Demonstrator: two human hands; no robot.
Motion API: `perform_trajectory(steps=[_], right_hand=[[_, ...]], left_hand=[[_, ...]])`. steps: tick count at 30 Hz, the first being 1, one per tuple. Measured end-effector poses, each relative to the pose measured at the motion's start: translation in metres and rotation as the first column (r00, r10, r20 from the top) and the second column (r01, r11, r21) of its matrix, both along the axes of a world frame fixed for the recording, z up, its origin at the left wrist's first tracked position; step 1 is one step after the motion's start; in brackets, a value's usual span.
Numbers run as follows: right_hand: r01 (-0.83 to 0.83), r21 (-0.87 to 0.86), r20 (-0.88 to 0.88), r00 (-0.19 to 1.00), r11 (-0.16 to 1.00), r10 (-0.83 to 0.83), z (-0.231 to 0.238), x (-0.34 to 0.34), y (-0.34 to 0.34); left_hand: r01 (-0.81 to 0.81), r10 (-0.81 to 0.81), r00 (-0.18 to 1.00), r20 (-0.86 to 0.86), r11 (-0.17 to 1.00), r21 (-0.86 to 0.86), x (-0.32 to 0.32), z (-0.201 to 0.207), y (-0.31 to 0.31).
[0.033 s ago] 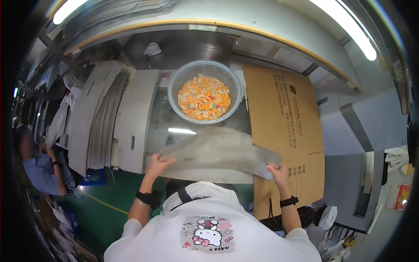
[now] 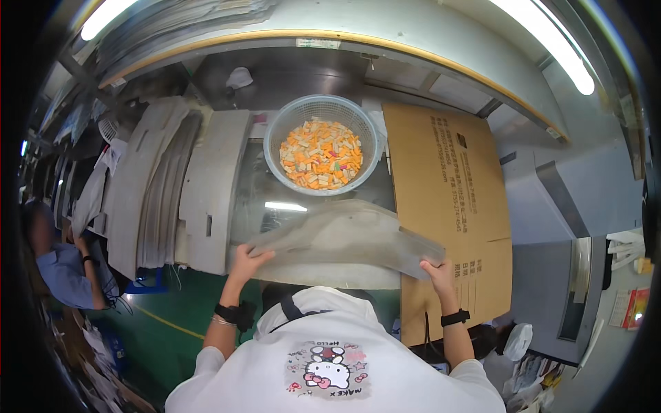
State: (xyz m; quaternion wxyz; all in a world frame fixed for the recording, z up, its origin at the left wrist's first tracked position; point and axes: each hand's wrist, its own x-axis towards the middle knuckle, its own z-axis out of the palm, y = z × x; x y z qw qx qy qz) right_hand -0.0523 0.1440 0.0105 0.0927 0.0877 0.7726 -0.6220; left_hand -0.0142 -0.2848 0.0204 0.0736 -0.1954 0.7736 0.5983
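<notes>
A thin, greyish see-through plastic sheet is stretched between my two hands, bowed upward in the middle above the near part of the work table. My left hand pinches its left end. At the right end, my right hand grips the sheet close to a brown cardboard piece. Beyond the sheet stands a light-blue round plastic basket, partly filled with many small orange and beige pieces, a few of them pink or green.
Stacked grey-white boards stand on the left, beside another pale board. A shelf with a yellowish edge spans the back above the table. A co-worker in a blue top is at far left. A grey cabinet stands right.
Almost nothing differs. The right end of the plastic sheet has tilted very slightly, with both hands still holding it.
</notes>
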Motion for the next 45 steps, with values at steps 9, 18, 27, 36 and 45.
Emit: perform_trajectory(steps=[9, 18, 27, 36, 45], right_hand=[[0.033, -0.049, -0.037, 0.999, 0.998, -0.035, -0.001, -0.005, -0.015], [0.179, -0.18, -0.008, 0.983, 0.967, -0.183, -0.015, -0.004, -0.028], [0.046, -0.101, -0.048, 0.998, 0.994, -0.051, -0.009, -0.004, -0.009], [-0.085, -0.154, -0.117, 0.991, 0.984, 0.068, -0.007, -0.004, -0.012], [-0.143, -0.25, -0.155, 0.982, 0.958, 0.107, -0.022, 0.007, 0.0]], left_hand=[[0.033, 0.028, 0.972, -0.234, 0.967, 0.251, 0.005, -0.011, -0.012], [-0.329, 0.402, 0.877, -0.262, 0.901, 0.283, -0.004, -0.029, 0.01], [-0.379, 0.392, 0.864, -0.315, 0.92, 0.104, 0.025, -0.064, -0.007], [-0.585, 0.564, 0.811, -0.156, 0.791, -0.179, -0.02, -0.026, 0.022], [-0.523, 0.525, 0.851, 0.032, 0.851, -0.056, -0.005, -0.017, 0.008]])
